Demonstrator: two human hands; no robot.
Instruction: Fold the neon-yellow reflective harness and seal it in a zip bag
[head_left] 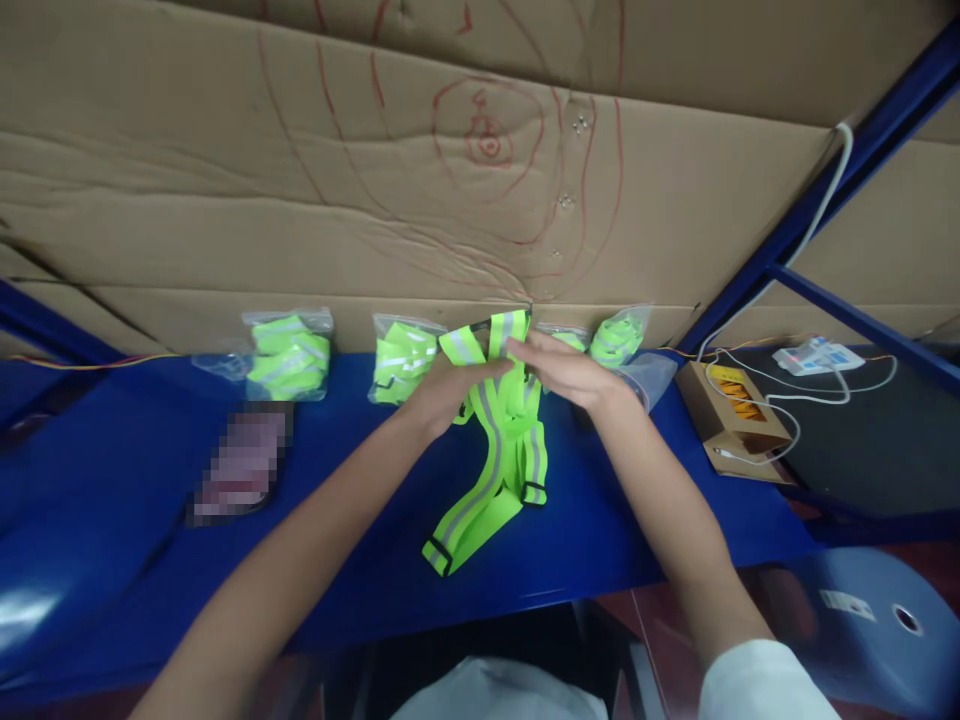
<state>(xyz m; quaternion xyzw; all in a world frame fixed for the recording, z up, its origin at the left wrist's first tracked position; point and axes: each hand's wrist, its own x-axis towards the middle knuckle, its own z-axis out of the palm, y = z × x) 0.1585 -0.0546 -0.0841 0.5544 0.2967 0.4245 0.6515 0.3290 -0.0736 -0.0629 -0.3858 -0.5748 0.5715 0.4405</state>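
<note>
Over the blue table, the left hand and right hand, both fairly flat, touch the neon harness near its top; I can't tell whether either grips it. The harness's lower end stops short of the table's front edge, with room between.

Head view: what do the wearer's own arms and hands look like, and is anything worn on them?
The left hand and right hand are ungloved, with no watch or band visible on either wrist. A pale, whitish sleeve shows on the right arm; no left sleeve is in frame.
</note>
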